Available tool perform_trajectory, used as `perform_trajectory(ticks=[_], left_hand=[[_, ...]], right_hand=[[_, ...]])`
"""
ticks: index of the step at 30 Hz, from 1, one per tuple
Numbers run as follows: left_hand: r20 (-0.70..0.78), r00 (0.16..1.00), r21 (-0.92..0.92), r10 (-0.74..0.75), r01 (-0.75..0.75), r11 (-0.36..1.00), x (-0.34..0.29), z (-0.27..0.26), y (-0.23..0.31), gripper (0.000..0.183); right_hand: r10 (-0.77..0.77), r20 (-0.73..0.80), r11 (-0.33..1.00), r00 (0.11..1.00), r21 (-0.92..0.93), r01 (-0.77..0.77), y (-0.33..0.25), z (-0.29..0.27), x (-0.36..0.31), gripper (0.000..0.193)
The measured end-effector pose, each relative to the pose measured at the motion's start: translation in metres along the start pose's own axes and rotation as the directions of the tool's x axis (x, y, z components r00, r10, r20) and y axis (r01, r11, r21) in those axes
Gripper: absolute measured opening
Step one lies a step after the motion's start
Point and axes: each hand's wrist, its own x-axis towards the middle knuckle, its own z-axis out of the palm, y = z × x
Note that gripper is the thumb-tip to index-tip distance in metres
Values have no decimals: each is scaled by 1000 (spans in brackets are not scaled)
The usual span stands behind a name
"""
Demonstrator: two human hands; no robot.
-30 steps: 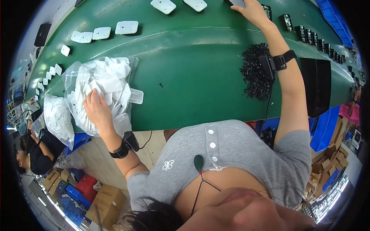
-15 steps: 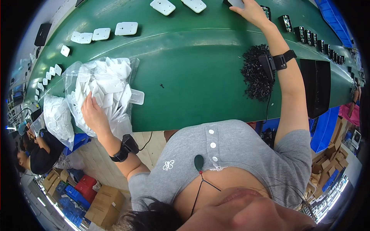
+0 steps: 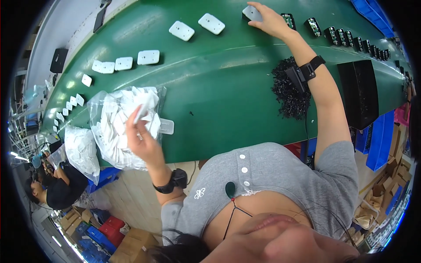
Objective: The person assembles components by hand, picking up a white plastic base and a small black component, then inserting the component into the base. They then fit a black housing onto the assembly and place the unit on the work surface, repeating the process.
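My left hand [image 3: 145,142] is raised over an open clear plastic bag [image 3: 94,109] and pinches a white plastic cover [image 3: 141,113] between thumb and fingers. Many loose white covers [image 3: 115,127] fill the bag, and one lies half out at its right side. At the far side of the table my right hand [image 3: 272,23] grips a small black case with a white cover [image 3: 252,14] on it. Just right of it stands an open black case [image 3: 288,20] showing a green circuit board. More open cases [image 3: 314,27] run in a row to the right.
White-covered cases [image 3: 182,30] curve along the far and left table. A heap of small black parts [image 3: 289,90] lies below my right forearm, beside a black bin [image 3: 358,94]. A second bag [image 3: 82,151] sits at the left edge. A co-worker [image 3: 66,188] is at far left.
My left hand has risen out of the bag with a white cover in its fingers. My right hand stays at the same case. The whole view has shifted somewhat.
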Motion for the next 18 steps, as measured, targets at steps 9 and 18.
perform_trajectory(ticks=[9, 18], left_hand=[[214, 975, -179, 62, -24, 984, -10, 45, 12, 22], [621, 749, -475, -230, 594, 650, -31, 88, 5, 21]], right_hand=[[52, -21, 994, 998, -100, -54, -2, -1, -16, 67], [64, -85, 965, 994, -249, -84, -21, -67, -140, 19]])
